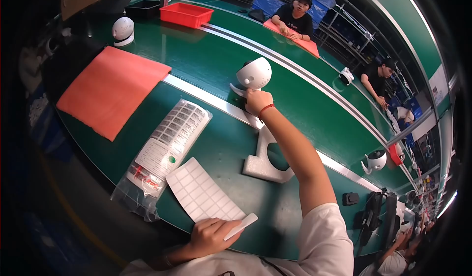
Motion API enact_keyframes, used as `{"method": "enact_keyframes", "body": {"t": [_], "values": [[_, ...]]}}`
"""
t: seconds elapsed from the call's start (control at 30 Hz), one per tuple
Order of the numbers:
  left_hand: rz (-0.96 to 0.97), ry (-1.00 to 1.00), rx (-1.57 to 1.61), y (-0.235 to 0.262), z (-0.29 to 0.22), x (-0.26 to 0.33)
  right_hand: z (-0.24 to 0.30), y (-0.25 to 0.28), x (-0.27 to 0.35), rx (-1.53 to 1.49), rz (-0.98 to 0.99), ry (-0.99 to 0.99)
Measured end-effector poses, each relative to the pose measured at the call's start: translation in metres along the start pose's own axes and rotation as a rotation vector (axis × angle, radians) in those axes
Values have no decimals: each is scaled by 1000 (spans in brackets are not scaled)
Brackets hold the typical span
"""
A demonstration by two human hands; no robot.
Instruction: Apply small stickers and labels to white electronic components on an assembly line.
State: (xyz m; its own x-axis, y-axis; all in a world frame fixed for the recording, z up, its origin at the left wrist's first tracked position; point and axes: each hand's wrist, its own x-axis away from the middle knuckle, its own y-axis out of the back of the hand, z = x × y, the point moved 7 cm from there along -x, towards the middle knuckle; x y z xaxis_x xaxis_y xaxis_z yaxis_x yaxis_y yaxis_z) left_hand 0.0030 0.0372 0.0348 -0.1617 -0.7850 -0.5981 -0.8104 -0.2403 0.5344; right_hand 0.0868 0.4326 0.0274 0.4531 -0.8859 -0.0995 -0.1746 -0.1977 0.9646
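My right arm reaches over the green bench, and my right hand [259,102] is closed on the lower part of a white round-headed camera [255,73]. Its curved base shows just left of my fingers, which partly hide the rest. Close to my body, my left hand [214,236] grips the near end of a sheet of blank white stickers [202,187]. That end is rolled over, while the far part spreads across the bench. Left of the sheet lies a clear plastic bag of printed labels [167,145]. A white foam piece [265,164] rests beneath my right forearm.
An orange mat [115,89] lies at the left. Beyond it stand another white camera [123,31] and a red bin [187,15]. More white cameras [375,161] sit along the line to the right. Two people work across the bench, one at another orange mat [295,37].
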Motion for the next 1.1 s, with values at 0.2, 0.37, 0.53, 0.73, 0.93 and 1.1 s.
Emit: {"method": "enact_keyframes", "body": {"t": [0.2,0.37,0.53,0.73,0.93,1.1], "values": [[-2,-12,1,-2,-1,3,-34,34,38,48,-384,-74],[2,-6,-6,1,-4,5,-60,92,107,-205,-371,-4],[-20,9,14,-4,2,4,-83,125,204,-688,-389,114],[-49,44,93,-2,2,-2,-70,146,279,-939,-271,73],[-71,138,302,8,4,0,-75,104,280,-906,-33,-90],[-104,483,755,11,22,1,-57,141,303,-523,-537,-188]]}}
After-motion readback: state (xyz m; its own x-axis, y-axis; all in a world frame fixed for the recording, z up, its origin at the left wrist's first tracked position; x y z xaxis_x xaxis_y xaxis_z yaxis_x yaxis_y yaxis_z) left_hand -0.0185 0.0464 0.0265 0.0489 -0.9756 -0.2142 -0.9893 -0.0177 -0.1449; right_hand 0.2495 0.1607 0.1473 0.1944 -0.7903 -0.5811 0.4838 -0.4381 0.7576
